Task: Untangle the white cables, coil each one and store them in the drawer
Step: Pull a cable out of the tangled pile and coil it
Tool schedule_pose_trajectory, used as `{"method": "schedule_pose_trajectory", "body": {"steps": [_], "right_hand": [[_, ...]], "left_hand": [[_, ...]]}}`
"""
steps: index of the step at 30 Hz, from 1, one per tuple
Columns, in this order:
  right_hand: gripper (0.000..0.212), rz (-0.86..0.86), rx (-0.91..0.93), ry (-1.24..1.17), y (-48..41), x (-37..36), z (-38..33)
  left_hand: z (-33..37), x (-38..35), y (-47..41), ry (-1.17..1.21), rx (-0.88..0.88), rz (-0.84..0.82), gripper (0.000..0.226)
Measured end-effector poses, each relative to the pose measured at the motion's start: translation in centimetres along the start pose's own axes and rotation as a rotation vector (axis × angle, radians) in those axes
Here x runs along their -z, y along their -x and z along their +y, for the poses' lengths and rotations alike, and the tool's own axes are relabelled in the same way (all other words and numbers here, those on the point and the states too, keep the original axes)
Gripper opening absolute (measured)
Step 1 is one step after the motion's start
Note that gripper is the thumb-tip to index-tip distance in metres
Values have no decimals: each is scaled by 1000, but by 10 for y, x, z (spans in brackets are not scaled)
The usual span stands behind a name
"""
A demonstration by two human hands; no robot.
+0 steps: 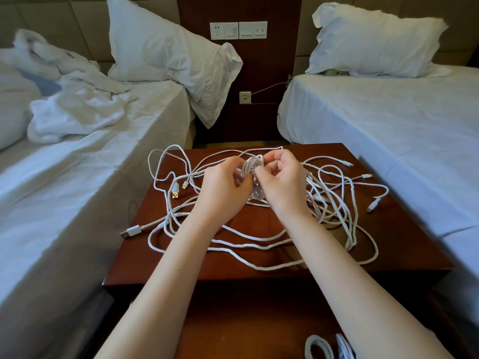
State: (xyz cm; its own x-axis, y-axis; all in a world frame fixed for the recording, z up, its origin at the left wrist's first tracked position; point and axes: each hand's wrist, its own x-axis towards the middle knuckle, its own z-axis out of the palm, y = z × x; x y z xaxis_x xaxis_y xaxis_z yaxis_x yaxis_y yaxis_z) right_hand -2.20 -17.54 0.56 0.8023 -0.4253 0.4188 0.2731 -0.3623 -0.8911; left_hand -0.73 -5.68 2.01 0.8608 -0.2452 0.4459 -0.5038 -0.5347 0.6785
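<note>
Several white cables [248,244] lie tangled across the dark wooden nightstand top [181,263]. Above the tangle, my left hand [223,190] and my right hand [282,182] both hold a small coil of white cable [252,164], fingers curled round its loops. USB plugs stick out at the left [131,231] and at the right [372,206]. Below the top, the open drawer [246,332] holds coiled white cables [329,347] at its lower right.
A bed with rumpled white bedding [77,156] stands close on the left and a made bed [388,130] on the right. Pillows [166,55] lean at both headboards. A dark panel with wall sockets and switches [238,30] rises behind the nightstand.
</note>
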Motion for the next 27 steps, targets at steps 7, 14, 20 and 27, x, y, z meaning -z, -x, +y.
{"method": "schedule_pose_trajectory", "body": {"steps": [7,14,20,27], "right_hand": [[13,-295,-95,-155,-9,12,-4],[19,-343,38,-16,-16,25,1],[15,-352,118,-94,-11,17,4],[13,-481,74,-191,-16,28,8]], "left_hand": [[-5,12,-3,51,54,7,13],[3,11,-1,53,38,-25,10],[2,21,-1,65,41,-87,6],[5,26,-3,24,25,-93,9]]}}
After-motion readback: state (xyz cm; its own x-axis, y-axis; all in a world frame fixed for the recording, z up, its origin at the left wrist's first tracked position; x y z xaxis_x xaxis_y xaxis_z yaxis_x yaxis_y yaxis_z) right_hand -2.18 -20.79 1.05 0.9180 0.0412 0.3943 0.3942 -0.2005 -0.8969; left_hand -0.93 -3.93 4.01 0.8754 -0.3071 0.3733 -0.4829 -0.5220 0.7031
